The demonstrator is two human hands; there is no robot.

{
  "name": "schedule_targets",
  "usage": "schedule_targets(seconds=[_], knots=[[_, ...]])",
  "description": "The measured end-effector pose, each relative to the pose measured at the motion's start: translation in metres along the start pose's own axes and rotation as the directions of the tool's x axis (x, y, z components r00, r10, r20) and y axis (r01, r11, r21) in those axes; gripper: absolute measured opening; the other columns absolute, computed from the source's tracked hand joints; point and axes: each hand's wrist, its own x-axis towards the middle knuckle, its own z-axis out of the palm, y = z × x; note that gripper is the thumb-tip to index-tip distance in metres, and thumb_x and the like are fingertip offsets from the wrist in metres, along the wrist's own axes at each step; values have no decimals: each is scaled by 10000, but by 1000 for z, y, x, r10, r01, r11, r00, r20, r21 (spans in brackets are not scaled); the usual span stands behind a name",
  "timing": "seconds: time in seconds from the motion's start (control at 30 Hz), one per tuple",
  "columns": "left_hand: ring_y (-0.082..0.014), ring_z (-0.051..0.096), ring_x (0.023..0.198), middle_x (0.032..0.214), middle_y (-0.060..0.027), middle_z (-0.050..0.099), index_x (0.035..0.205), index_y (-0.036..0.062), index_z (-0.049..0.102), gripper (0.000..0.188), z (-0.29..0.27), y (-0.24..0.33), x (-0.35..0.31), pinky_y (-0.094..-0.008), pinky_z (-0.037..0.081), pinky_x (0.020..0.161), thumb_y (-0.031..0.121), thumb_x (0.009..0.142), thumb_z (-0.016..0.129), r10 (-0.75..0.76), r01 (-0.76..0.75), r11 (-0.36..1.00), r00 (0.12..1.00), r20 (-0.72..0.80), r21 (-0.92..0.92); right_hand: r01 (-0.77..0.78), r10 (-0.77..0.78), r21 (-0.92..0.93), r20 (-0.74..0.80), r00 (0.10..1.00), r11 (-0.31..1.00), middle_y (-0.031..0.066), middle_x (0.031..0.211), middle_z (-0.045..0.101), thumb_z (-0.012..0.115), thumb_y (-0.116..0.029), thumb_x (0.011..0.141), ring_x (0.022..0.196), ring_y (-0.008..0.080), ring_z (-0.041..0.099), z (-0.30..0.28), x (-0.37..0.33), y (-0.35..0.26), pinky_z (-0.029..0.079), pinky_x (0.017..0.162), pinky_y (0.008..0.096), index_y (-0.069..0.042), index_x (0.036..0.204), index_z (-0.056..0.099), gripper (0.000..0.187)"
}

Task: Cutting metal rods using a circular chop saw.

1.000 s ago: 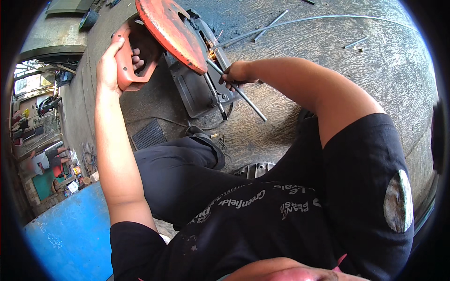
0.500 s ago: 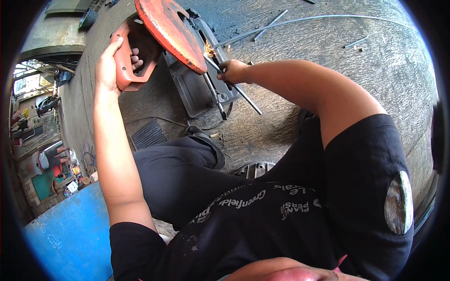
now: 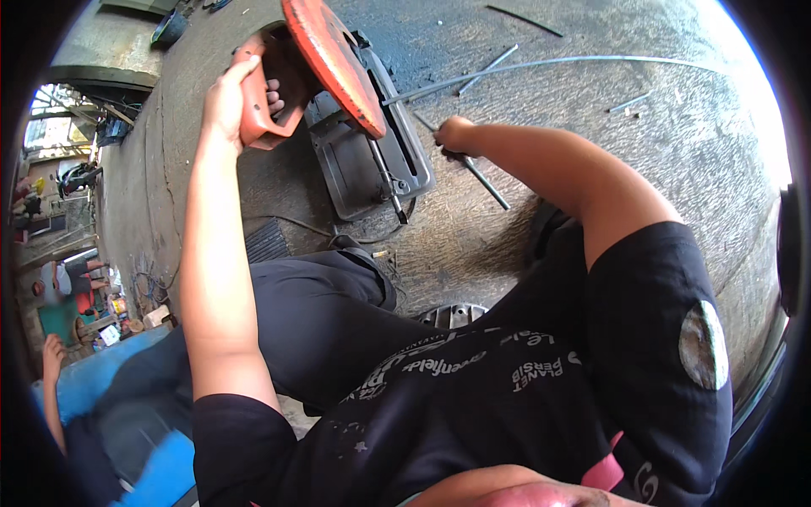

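Left of grey metal saw base (image 3: 348,196), left hand (image 3: 225,106) clamped on orange looped handle (image 3: 253,110), likely steadying it; right of base, right hand (image 3: 456,136) grips slim grey metal rod (image 3: 490,187), presumably for clearance.

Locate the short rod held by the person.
In the head view's upper middle, the short rod is in the right hand, just right of the saw's grey base.

I can't make out what lies behind the red guard (image 3: 334,63), whose top leaves my view. The orange handle (image 3: 253,97) hides parts of the left grip's (image 3: 221,106) fingers; the right grip (image 3: 456,135) covers a stretch of the rod (image 3: 488,185). Another person (image 3: 52,389), lower left, is blurred and cropped.
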Motion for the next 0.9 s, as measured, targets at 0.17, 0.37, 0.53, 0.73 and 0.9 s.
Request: schedule_targets(seconds=[0.17, 0.37, 0.53, 0.73, 0.9], knots=[[-170, 596, 601, 776, -103, 600, 1040, -30, 529, 428, 1, -3, 5, -292, 523, 554, 339, 831, 586, 45, -45, 999, 997, 59, -1, 90, -53, 241, -154, 987, 966, 35, 681, 557, 413, -285, 961, 519, 138, 519, -49, -32, 17, 417, 451, 304, -97, 1008, 626, 288], [-391, 510, 1137, 1224, -330, 480, 1245, -142, 383, 828, -3, -19, 24, -379, 393, 967, 449, 716, 620, 259, -200, 951, 931, -256, 236, 365, -342, 92, -201, 918, 927, 11, 719, 532, 477, -252, 949, 604, 104, 476, -69, -133, -47, 407, 536, 264, -106, 1098, 638, 264], [-395, 573, 1033, 1089, -305, 572, 1124, -87, 518, 654, 3, -9, -17, -395, 457, 888, 392, 690, 617, 548, -310, 782, 755, -360, 541, 630, -629, -120, -336, 701, 767, 32, 729, 599, 640, -167, 843, 614, 101, 504, -50, -239, -109, 421, 559, 268, -82, 1126, 634, 295], [-170, 593, 929, 977, -67, 629, 1122, -14, 546, 416, 34, -1, -100, -308, 475, 800, 274, 829, 610, 646, -635, 761, 760, -68, 136, 782, -751, -126, -405, 522, 611, 42, 795, 610, 598, -122, 869, 758, 116, 594, -39, -282, -119, 454, 652, 253, 12, 1062, 569, 238], [-111, 551, 951, 1014, -53, 593, 1200, -5, 481, 356, 56, -7, -147, -237, 429, 891, 176, 905, 567, 662, -523, 737, 689, 297, -428, 861, -826, 248, -258, 501, 445, 59, 817, 612, 567, -105, 886, 736, 138, 607, -19, -287, -118, 474, 673, 271, 2, 986, 558, 147]])
